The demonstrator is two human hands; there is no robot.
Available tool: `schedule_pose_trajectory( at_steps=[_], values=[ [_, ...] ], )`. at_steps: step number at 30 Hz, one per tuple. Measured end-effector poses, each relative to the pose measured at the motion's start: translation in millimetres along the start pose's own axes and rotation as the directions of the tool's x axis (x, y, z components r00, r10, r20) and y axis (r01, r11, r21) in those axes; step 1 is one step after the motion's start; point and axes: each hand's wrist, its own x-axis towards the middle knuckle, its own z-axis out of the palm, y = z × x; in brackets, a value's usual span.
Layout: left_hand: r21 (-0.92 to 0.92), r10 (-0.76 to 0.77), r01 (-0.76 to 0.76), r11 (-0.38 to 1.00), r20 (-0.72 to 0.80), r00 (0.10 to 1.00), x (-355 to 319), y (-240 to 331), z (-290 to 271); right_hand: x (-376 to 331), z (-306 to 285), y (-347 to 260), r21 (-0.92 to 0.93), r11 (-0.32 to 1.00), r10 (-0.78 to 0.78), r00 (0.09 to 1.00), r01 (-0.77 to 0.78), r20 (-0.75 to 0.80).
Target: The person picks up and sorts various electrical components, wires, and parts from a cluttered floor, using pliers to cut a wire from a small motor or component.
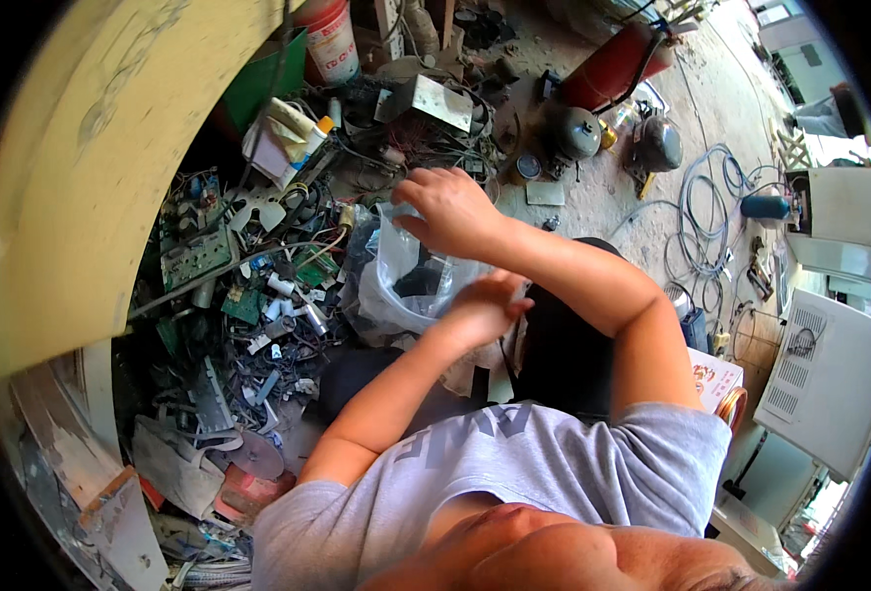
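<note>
- Just past the middle toward 11 o'clock in the view sits the translucent plastic tub (393, 251), with something dark inside.
- The right hand (447, 209) is at the tub's 1 o'clock, fingers bent; I cannot tell whether it grasps anything.
- The left hand (491, 303) is at the tub's 4 o'clock, beside its near edge; its grip is partly hidden, so I cannot tell.
- From the tub, green circuit board (199, 260) and other scrap lie at 9 o'clock, a red bucket (331, 47) stands at 11, a dark rounded tank (575, 134) at 2, and coiled hose (690, 202) at 3.
</note>
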Motion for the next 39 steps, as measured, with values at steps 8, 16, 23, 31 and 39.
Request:
schedule_pose_trajectory(
  at_steps=[8,16,23,31,39],
  values=[
    [0.195,-0.237,0.235,0.952,-0.009,0.971,-33.5,9.1,-50.2,27.0,74.8,17.8,0.052,0.998,-0.033,0.97,0.021,0.242],
    [0.362,0.017,0.087,0.928,-0.275,0.961,-59.9,48.0,-47.6,32.1,52.6,93.7,0.181,0.976,0.119,0.993,-0.119,0.01],
    [0.492,-0.35,0.468,0.735,-0.317,0.882,-73.5,23.5,-67.6,30.2,91.7,112.9,0.16,0.966,0.071,0.806,-0.203,0.588],
    [0.483,-0.154,0.572,0.663,-0.66,0.735,-152.7,109.7,-146.1,50.7,15.9,7.4,0.943,0.266,-0.367,0.883,-0.2,0.291],
    [0.785,0.474,0.286,0.55,-0.575,0.667,-140.3,179.7,-164.0,-3.7,-143.8,32.9,0.996,-0.082,-0.221,0.975,0.017,-0.035]
  ],
)
